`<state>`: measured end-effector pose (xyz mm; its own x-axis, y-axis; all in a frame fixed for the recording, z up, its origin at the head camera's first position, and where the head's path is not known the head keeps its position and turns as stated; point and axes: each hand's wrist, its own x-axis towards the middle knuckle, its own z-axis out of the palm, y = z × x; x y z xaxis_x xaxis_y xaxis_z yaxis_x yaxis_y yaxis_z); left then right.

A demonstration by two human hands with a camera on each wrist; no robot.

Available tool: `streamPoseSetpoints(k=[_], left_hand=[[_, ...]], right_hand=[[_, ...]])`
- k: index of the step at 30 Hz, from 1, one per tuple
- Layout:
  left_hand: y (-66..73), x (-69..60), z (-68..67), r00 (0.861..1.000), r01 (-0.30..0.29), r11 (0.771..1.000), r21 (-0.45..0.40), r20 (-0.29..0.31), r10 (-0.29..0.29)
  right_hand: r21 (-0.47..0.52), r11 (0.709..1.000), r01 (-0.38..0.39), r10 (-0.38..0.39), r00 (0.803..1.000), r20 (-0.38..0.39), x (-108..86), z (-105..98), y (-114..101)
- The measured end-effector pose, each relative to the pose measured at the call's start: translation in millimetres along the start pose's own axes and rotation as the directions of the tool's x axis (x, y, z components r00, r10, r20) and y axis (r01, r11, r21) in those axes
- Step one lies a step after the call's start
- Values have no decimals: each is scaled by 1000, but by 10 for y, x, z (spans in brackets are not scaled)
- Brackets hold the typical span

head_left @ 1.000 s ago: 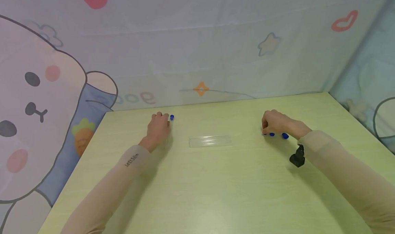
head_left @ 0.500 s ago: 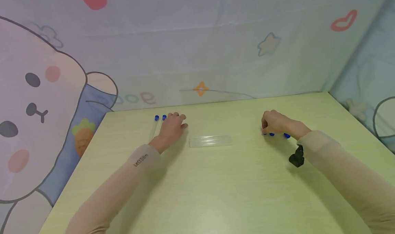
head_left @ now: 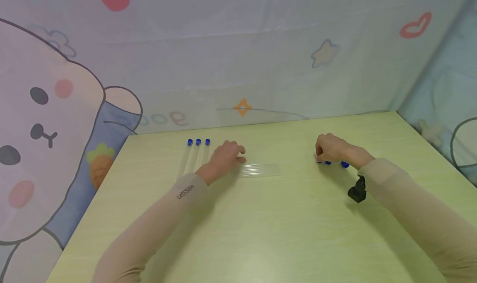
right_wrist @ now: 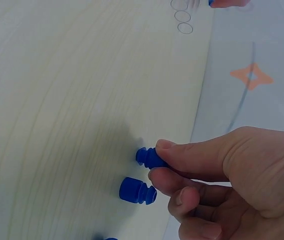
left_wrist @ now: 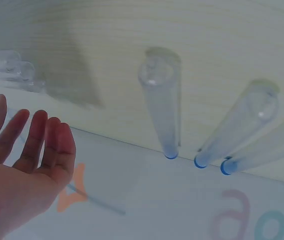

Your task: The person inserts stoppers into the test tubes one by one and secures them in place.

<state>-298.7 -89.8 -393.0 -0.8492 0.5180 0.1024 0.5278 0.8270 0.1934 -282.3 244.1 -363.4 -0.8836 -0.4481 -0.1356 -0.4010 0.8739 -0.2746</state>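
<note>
My left hand is over the left end of several clear uncapped tubes, fingers spread and holding nothing; its relaxed fingers also show in the left wrist view. Left of it lie three clear tubes with blue caps at their far ends. At the right, my right hand pinches a blue stopper between thumb and index finger. A second blue stopper lies just beside it, and another blue stopper lies near the wrist.
The pale wooden table ends at a patterned cloth behind it, with more cloth at the right side. A black object hangs under my right wrist.
My left hand has moved right, off the capped tubes and to the uncapped ones, its fingers opening. All three capped tubes now show. My right hand has hardly moved.
</note>
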Motion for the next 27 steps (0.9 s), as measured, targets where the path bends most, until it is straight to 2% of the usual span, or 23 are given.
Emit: streamPoseSetpoints(k=[5,12,20,27], left_hand=[[50,40,54,998,-32,999,-26,44,34],[97,37,35,996,-78,995,-55,42,81],[118,59,22,991,-102,991,-85,74,109],[142,91,34,988,-99,990,-98,106,110]], right_hand=[[-5,1000,-1,1,1000,-4,7,4,-4],[-16,1000,-1,1,1000,-10,11,7,0],[-17,1000,-6,6,1000,-5,12,3,-8],[-15,1000,-27,27,1000,2,14,4,-10]])
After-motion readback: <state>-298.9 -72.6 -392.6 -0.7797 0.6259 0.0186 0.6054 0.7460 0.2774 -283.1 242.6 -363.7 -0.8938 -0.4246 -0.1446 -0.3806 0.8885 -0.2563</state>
